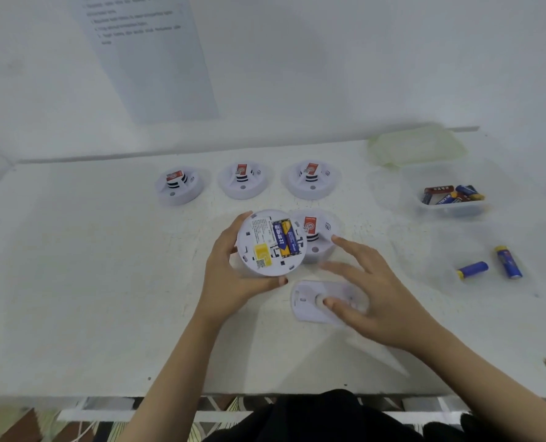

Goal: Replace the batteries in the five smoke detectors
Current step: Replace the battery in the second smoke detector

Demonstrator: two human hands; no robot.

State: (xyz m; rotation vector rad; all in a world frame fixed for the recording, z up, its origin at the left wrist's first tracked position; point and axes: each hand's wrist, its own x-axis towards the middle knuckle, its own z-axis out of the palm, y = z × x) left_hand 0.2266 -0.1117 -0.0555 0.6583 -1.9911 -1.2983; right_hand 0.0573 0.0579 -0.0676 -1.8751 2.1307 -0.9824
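My left hand (233,275) holds a white round smoke detector (271,244) tilted up, its back facing me, with two blue-and-yellow batteries seated in its open compartment. My right hand (373,295) hovers with spread fingers over the detached white back cover (310,303) lying on the table, fingertips touching or nearly touching it. Another detector (321,234) stands right behind the held one. Three more detectors (179,185) (244,180) (311,179) line the back. Two loose blue batteries (472,269) (509,262) lie at the right.
A clear plastic box (450,205) with several batteries stands at the right back, its greenish lid (418,146) behind it. A printed sheet (157,59) hangs on the wall. The white table (90,282) ends at a front edge near my body.
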